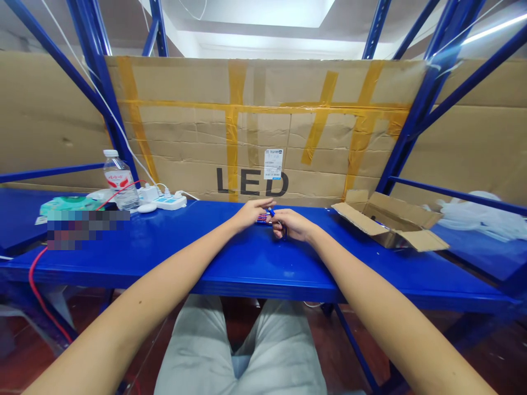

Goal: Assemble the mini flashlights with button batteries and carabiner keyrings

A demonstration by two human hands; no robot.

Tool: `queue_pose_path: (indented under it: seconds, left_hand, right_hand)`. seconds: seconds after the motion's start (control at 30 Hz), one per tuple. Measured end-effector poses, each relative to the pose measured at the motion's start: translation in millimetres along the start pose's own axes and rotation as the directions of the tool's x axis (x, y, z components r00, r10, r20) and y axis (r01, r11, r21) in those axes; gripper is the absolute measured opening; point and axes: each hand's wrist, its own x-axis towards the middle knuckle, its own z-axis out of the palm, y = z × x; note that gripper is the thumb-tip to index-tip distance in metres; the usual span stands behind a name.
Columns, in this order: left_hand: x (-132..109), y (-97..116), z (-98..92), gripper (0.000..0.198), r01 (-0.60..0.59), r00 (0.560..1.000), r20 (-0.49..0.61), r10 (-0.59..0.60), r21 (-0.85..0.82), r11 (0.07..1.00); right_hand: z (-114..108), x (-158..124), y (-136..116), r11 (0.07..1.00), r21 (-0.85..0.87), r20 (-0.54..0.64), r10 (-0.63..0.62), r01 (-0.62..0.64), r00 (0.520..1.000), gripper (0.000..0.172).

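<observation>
Both hands meet over the far middle of the blue table. My right hand (291, 224) is closed, its fingers curled round a small blue cylindrical thing (270, 212) whose end sticks up toward my left hand. My left hand (252, 214) reaches in from the left with its fingers stretched out, close to that blue end; I cannot tell whether it touches it. Beneath and between the hands lie small blue, red and white striped pieces (262, 219), partly covered by the fingers. Their exact kind is too small to make out.
An opened cardboard box (389, 219) stands to the right. On the left are a water bottle (119, 181), a white power strip (169, 201) and a green packet (68, 205). A large taped cardboard sheet (185, 142) closes off the back, between blue rack posts (405, 148).
</observation>
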Motion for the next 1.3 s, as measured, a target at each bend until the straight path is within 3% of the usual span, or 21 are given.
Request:
queue_pose_path:
  seconds: [0.1, 0.23, 0.33, 0.43, 0.6, 0.73, 1.3]
  left_hand:
    - [1, 6, -7.9, 0.044, 0.075, 0.996, -0.018, -0.086, -0.337, 0.938]
    - [-2, 12, -18.6, 0.056, 0.133, 0.988, -0.008, -0.156, -0.473, 0.871]
    - [-3, 13, -20.6, 0.067, 0.147, 0.986, -0.005, -0.169, -0.472, 0.87]
    - [-3, 13, -19.8, 0.072, 0.154, 0.985, -0.004, -0.174, -0.44, 0.884]
    - [-3, 13, -20.4, 0.075, 0.16, 0.983, -0.022, -0.181, -0.368, 0.916]
    - [-3, 13, -21.5, 0.075, 0.173, 0.981, -0.026, -0.195, -0.349, 0.921]
    - [-4, 12, -20.1, 0.073, 0.191, 0.978, -0.014, -0.209, -0.355, 0.915]
  right_hand:
    - [-6, 1, -3, 0.999, 0.033, 0.012, 0.04, -0.04, 0.999, 0.013]
    - [-12, 2, -4, 0.979, 0.001, -0.023, 0.204, -0.204, 0.979, 0.013]
    - [-13, 3, -3, 0.964, -0.01, -0.104, 0.265, -0.267, 0.959, 0.011]
    - [-12, 4, -2, 0.968, -0.016, -0.161, 0.246, -0.251, 0.956, 0.012]
    - [-10, 2, -2, 0.973, -0.068, -0.104, 0.214, -0.222, 0.971, 0.013]
    - [-9, 1, -4, 0.974, -0.055, -0.163, 0.207, -0.218, 0.965, 0.014]
    - [-5, -2, -7, 0.966, -0.126, -0.205, 0.195, -0.224, 0.959, 0.008]
